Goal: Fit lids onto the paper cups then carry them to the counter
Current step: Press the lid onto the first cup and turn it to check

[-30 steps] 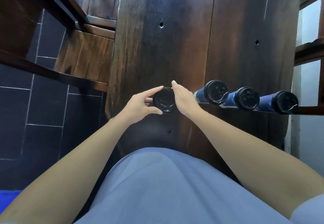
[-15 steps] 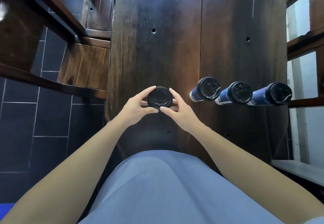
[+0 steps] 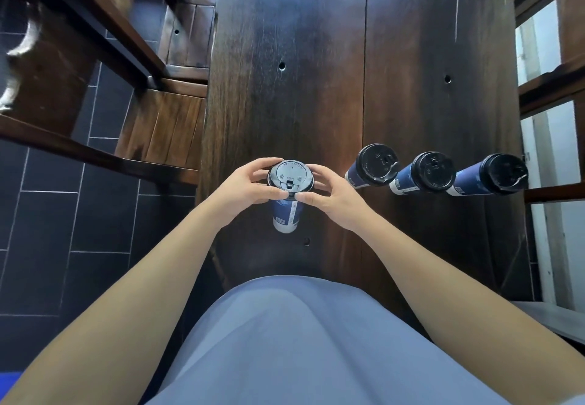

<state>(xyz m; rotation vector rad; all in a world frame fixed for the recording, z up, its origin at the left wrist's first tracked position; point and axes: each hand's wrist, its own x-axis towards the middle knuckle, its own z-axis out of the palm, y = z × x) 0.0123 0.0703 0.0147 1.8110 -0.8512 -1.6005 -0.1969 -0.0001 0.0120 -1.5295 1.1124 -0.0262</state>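
The dark wooden table [image 3: 316, 72] fills the middle of the view and serves here as the landmark. To its left there is a wooden bench [image 3: 164, 126] over a floor of dark tiles [image 3: 47, 230]; to its right stands a wooden frame with pale openings [image 3: 550, 88].

On the table's right half, three blue paper cups stand in a row, each one already closed with a black lid: the nearest to the centre [image 3: 373, 165], the middle one [image 3: 427, 173] and the outer one [image 3: 497, 175] close to the table's right edge.

The fourth paper cup [image 3: 285, 214] stands on the table's near part, a little left of its centre line and apart from the row. Its black lid [image 3: 290, 178] is on top of it. Half a second ago the fingers covered more of the lid and the cup body below was hardly seen; now the whole top of the lid is visible and the blue wall shows under the hands.

The left hand [image 3: 247, 186] grips the lid rim from the left, fingers curled over the far edge and thumb on the near edge. The right hand [image 3: 329, 195] does the same from the right side.

I judge that the lid is being pressed down around its rim, and that this is the last cup to close. If the rim is seated all around, only the carrying to the counter remains; the counter itself I cannot identify.
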